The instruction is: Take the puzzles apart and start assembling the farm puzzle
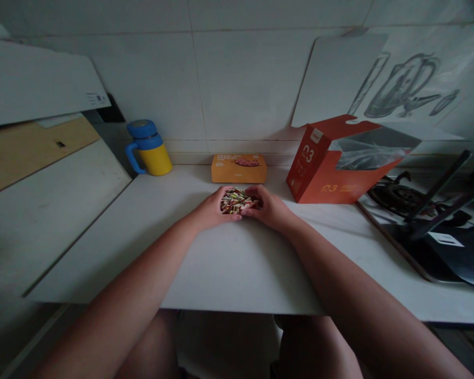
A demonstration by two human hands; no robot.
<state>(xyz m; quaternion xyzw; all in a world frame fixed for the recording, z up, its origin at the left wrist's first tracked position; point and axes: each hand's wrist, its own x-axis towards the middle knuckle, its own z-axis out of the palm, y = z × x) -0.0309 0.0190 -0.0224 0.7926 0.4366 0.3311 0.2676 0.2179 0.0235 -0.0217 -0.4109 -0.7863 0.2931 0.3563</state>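
Note:
A heap of small, many-coloured puzzle pieces (237, 201) lies on the white table (237, 263) between my two hands. My left hand (217, 207) is curled round its left side, with fingers at the back and thumb at the front. From the right, my right hand (265, 205) cups the heap in the same way. Both thumbs nearly meet in front of the pieces. Just behind the hands stands a small orange box (239, 171) with pale lettering and a dark pink picture on its front.
A blue and yellow mug (153, 152) with a handle stands at the back left. To the right is a large open red box (327, 173) with clear plastic inside. Beyond it sit a gas hob (411, 197) and a black router-like device (450, 242). Tiled wall (245, 79) closes the back.

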